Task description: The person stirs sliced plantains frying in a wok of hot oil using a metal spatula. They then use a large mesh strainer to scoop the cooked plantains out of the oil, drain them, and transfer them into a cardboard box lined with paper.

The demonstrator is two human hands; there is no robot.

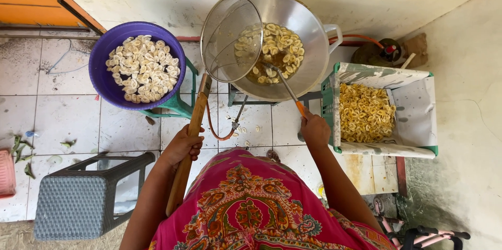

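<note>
My left hand (183, 145) grips the long wooden handle of a round wire-mesh skimmer (230, 38), which is raised and tilted over the left rim of a big metal wok (314, 46). Yellow banana slices (274, 51) fry in oil inside the wok. My right hand (315, 127) holds the orange-tipped handle of a thin metal stirrer (285, 85) whose end dips into the slices. A purple basin (102, 80) of pale raw slices sits to the left of the wok.
A green crate (334, 148) lined with paper holds fried chips (365, 113) on the right. A grey woven stool (78, 200) stands at lower left. An orange hose (217, 129) runs under the wok stand. A gas bottle top (387, 51) shows behind the crate.
</note>
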